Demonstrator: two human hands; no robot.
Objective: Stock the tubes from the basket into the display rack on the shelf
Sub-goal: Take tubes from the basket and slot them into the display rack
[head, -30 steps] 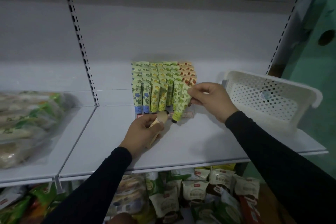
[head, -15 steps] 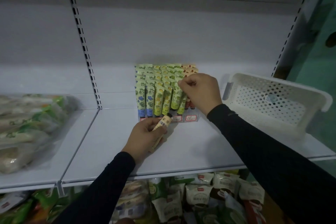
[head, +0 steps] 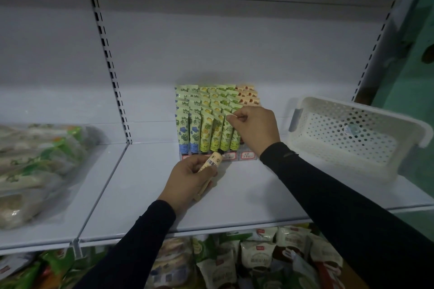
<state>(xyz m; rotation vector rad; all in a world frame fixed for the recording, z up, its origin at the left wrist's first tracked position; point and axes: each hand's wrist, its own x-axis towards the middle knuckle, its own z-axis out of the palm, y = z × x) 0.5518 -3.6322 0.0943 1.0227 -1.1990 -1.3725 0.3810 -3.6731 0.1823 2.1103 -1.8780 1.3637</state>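
A clear display rack (head: 247,155) with red price labels stands at the back of the white shelf (head: 246,197), filled with rows of upright green, yellow and orange tubes (head: 206,124). My right hand (head: 254,128) pinches the top edge of a green tube (head: 234,135) standing in the front row. My left hand (head: 190,179) rests on the shelf in front of the rack, closed around a pale orange tube (head: 211,162) with a black cap pointing toward the rack. The white perforated basket (head: 305,143) sits to the right; I see no tubes inside it.
Bagged goods in clear plastic (head: 35,169) lie on the left shelf section. Slotted uprights (head: 110,70) run up the back wall. Packaged snacks (head: 253,258) fill the shelf below. A green wall (head: 413,73) stands at far right.
My right hand carried the green tube from in front of the rack into the front row and still grips its top. My left hand stayed put with the orange tube.
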